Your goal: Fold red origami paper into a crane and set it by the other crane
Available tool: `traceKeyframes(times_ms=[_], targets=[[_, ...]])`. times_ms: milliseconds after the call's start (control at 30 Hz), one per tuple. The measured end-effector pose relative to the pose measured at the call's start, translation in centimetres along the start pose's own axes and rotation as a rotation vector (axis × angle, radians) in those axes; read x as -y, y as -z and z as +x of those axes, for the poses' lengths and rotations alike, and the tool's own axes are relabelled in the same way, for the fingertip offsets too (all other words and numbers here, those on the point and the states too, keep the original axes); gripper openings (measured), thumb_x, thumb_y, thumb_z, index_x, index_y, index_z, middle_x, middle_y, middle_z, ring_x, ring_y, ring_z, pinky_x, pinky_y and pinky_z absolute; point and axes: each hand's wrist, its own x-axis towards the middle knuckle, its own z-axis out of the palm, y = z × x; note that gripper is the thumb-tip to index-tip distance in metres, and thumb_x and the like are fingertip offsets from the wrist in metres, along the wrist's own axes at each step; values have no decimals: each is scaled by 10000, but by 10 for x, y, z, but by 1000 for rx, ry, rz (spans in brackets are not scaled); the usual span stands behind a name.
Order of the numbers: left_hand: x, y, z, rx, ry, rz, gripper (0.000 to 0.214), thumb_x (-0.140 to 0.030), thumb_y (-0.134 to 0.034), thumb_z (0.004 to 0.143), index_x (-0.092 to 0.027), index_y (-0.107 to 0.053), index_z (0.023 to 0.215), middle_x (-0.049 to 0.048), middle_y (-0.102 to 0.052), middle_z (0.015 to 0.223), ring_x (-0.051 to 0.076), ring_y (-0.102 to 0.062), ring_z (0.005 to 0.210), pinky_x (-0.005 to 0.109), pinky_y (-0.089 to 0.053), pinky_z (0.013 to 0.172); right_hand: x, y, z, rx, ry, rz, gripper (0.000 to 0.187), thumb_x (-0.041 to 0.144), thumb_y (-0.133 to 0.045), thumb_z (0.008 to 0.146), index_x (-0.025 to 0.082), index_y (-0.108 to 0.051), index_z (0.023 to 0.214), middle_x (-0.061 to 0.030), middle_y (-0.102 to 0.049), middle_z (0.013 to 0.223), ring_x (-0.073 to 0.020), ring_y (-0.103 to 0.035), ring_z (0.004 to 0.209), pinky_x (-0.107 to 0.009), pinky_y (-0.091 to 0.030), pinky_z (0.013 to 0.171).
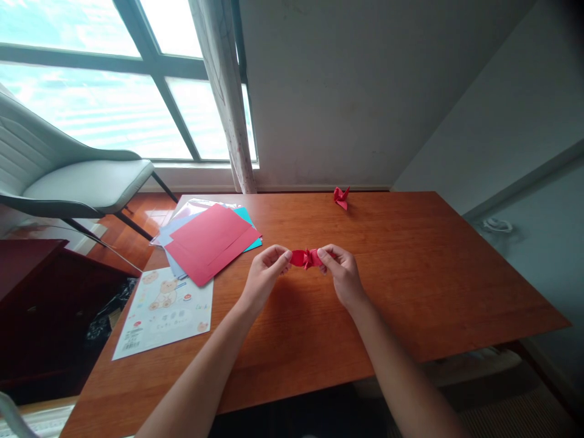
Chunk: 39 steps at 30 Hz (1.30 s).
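Note:
Between my two hands a red folded-paper piece [306, 258] is stretched out sideways above the table. It looks like an origami bow, with a gathered, pointed middle and a flat loop on each side. My left hand [270, 267] pinches its left end between thumb and fingers. On the other side, my right hand [341, 271] pinches the right end the same way. A red origami crane [341, 198] stands alone near the table's far edge, beyond both hands.
Left on the wooden table [410, 261] lie red paper sheets [212, 240], with blue and teal paper [249, 225] beneath. A white sheet with printed bears [166, 310] is nearer me. A pale chair [86, 182] stands by the window.

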Motion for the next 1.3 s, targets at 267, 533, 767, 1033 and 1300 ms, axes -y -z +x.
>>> traceKeyframes(times_ms=[267,533,767,1033,1300], targets=[[20,4,4,51,-138,417,171,-333,-644,849,-163,-664,856,24,-653,778,143,-568,693,224,-422,623,-1,-4,-5,16,254,-526,235,333,-599,917,194,-675,743,-13,-649,706,-148,-558,647,-277,-405,624],[19,5,2,96,-188,645,250,-346,-570,893,-157,-623,736,-5,-552,656,114,-460,610,214,-321,547,-1,-5,-5,21,371,-663,206,288,-587,924,197,-663,757,-15,-648,699,-140,-555,615,-268,-417,605],[19,6,3,146,-154,577,305,-381,-558,911,-151,-591,713,-22,-491,626,103,-396,596,221,-269,539,0,-5,-5,32,374,-640,195,295,-601,920,195,-669,766,-16,-655,708,-141,-567,627,-264,-429,608],[17,6,2,97,-146,526,302,-392,-571,914,-148,-634,748,-7,-533,648,110,-412,611,230,-282,556,-2,-4,-3,25,311,-628,228,336,-612,918,192,-690,760,-15,-663,696,-140,-566,624,-267,-412,605],[6,3,1,165,-3,209,313,-440,-653,862,-143,-660,763,29,-620,722,145,-511,694,239,-367,628,-1,-2,-1,35,-11,-205,314,461,-667,865,188,-671,711,12,-583,606,-121,-488,564,-256,-362,546]])
